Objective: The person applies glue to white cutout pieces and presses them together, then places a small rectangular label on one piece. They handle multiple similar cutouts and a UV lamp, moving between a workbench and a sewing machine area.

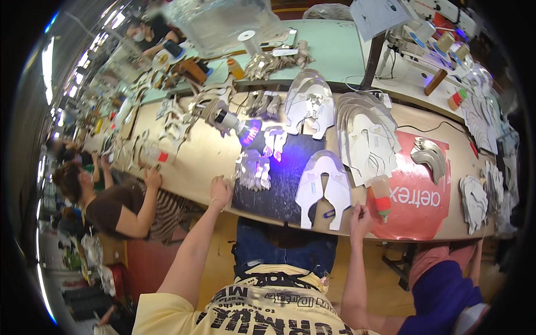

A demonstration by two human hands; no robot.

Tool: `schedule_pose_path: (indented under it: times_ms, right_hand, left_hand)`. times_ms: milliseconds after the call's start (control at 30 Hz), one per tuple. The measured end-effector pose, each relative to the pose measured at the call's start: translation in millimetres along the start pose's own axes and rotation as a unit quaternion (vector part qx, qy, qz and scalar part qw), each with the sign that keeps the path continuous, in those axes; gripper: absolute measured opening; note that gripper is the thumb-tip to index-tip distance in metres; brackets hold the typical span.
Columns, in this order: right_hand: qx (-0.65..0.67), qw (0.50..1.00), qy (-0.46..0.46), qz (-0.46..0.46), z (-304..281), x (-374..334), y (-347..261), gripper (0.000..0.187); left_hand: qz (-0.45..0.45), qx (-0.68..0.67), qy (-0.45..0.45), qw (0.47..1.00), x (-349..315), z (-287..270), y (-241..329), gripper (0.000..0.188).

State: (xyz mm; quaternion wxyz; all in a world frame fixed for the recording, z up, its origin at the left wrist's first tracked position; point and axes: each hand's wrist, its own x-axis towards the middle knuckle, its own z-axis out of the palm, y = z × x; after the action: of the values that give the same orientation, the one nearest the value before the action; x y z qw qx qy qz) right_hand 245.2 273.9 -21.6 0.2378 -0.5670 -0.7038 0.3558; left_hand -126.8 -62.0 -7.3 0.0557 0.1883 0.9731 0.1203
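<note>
A white U-shaped shoe-upper piece lies in front of me, its two legs toward the table's near edge. It partly covers a dark board. A small dark blue tool lies between the legs. My left hand rests at the table edge left of the board, fingers stretched out, holding nothing. Beside the piece's right leg, my right hand has its fingers curled together; whatever they hold, if anything, is hidden. Near it lies a bottle with a red band. A lamp throws purple light on the board.
Stacked white pieces stand right of the board; small grey pieces lie left. A red sheet bears curved grey pieces. One co-worker sits left, another person right. A green table adjoins behind.
</note>
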Motion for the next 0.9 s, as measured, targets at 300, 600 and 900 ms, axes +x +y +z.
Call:
schedule_pose_path:
  times_ms: [300,600,900]
  right_hand:
    - [-0.162,0.968,0.18,-0.063,29.0,-11.6,1.0,0.034]
    - [-0.092,0.981,0.17,-0.006,32.3,-2.5,-1.2,0.025]
    - [0.097,0.943,0.162,-0.273,14.6,-80.7,-6.6,0.009]
  left_hand:
    - [0.047,-0.039,0.122,0.991,12.6,46.1,-21.3,0.055]
    - [0.081,-0.068,0.143,0.984,9.6,40.8,-23.6,0.055]
    - [0.091,-0.064,0.177,0.978,14.9,50.2,-26.4,0.049]
